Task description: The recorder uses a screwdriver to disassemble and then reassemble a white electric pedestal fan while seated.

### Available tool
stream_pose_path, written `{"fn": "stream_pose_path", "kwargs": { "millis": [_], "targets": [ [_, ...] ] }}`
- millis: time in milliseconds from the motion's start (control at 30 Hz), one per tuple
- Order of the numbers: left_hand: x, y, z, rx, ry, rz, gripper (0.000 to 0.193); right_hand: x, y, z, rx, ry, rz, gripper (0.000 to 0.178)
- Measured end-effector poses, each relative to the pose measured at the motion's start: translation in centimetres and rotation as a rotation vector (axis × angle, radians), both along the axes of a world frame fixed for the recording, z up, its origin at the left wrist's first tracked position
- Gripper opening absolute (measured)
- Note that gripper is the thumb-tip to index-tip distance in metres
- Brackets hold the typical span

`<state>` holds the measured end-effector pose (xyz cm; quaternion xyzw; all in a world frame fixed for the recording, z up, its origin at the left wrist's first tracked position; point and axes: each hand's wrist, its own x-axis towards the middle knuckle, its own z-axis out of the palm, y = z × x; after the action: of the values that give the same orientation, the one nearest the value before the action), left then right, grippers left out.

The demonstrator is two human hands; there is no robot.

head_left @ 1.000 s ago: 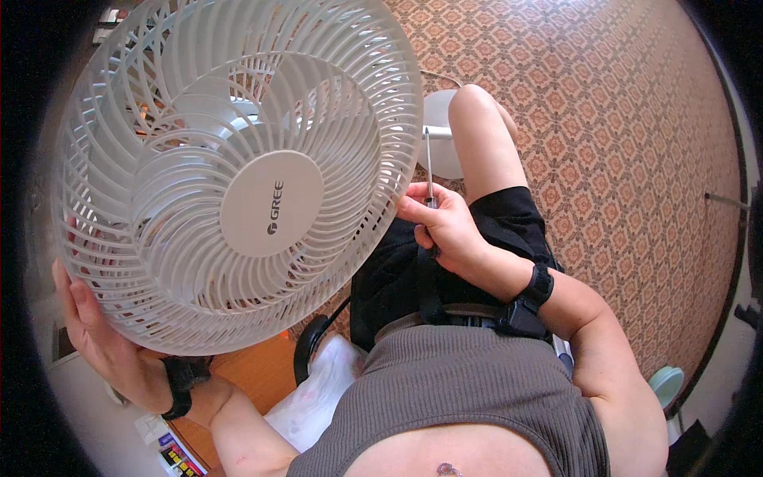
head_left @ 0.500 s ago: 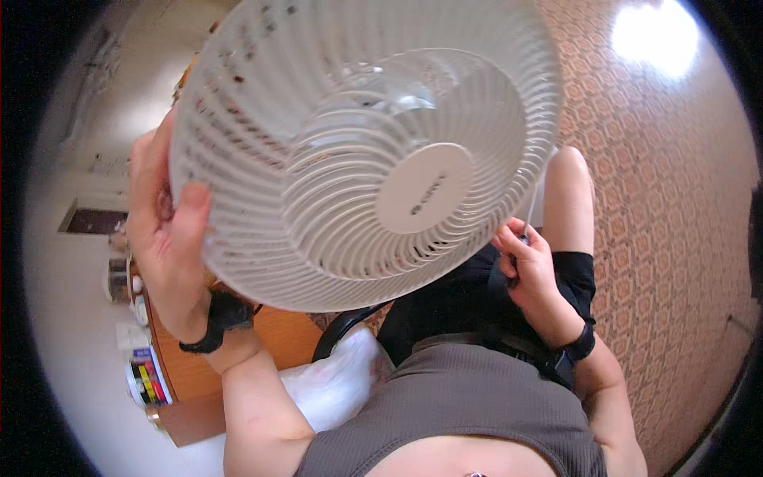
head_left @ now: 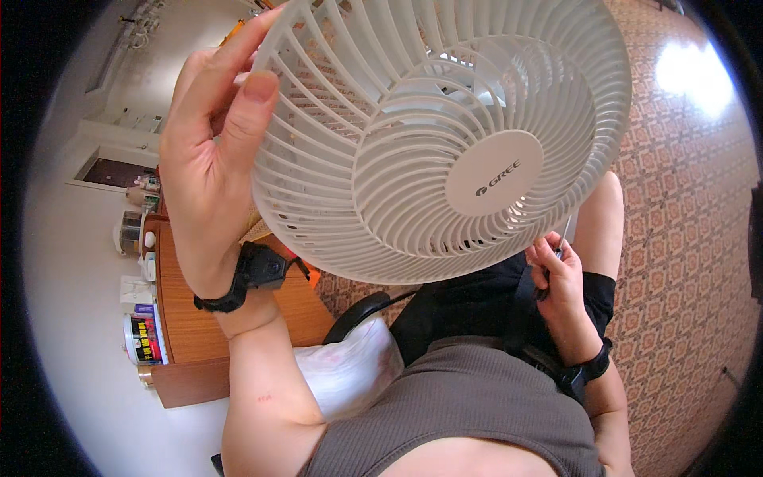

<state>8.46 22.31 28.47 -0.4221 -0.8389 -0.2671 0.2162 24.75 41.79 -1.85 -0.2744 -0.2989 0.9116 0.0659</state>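
Observation:
A round, off-white fan head (head_left: 494, 173) with curved slats and an oval centre badge fills the upper middle of the head view. My left hand (head_left: 211, 155) grips its left rim, thumb on the slatted front and fingers behind. Below the lower right rim, my right hand (head_left: 563, 278) is closed around what looks like a screwdriver (head_left: 544, 291). Its handle is dark, and a thin metal shaft rises beside the rim. The shaft's tip is hidden or too small to tell. Behind the slats, the blades show only in part.
A brown wooden cabinet (head_left: 191, 350) stands at the left with jars and small boxes along its wall side. A white plastic bag (head_left: 350, 370) lies by my left side, near a black curved chair part (head_left: 358, 314). Patterned tiles (head_left: 675, 318) cover the floor at right.
The fan head has shifted to the right in view, with my left hand still on its rim. My right hand and the screwdriver sit slightly farther right and lower.

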Motion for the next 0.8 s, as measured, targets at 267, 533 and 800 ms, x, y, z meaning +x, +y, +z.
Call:
{"fn": "stream_pose_path", "kwargs": {
  "millis": [267, 533, 800],
  "targets": [
    [-1.8, -0.4, -0.3, 0.04, 0.04, -0.176, 0.036, -0.1, -0.2, 0.0, -0.01, 0.035, 0.021, 0.021],
    [-1.9, -0.6, -1.5, 0.273, -0.062, -0.154, 0.04, 0.1, -0.3, -0.5, -0.012, 0.036, 0.043, 0.021],
    [-1.8, -1.8, -2.2, 0.172, -0.13, -0.105, 0.067, -0.2, -0.1, -0.4, 0.014, 0.01, 0.046, 0.02]
  ]
}}
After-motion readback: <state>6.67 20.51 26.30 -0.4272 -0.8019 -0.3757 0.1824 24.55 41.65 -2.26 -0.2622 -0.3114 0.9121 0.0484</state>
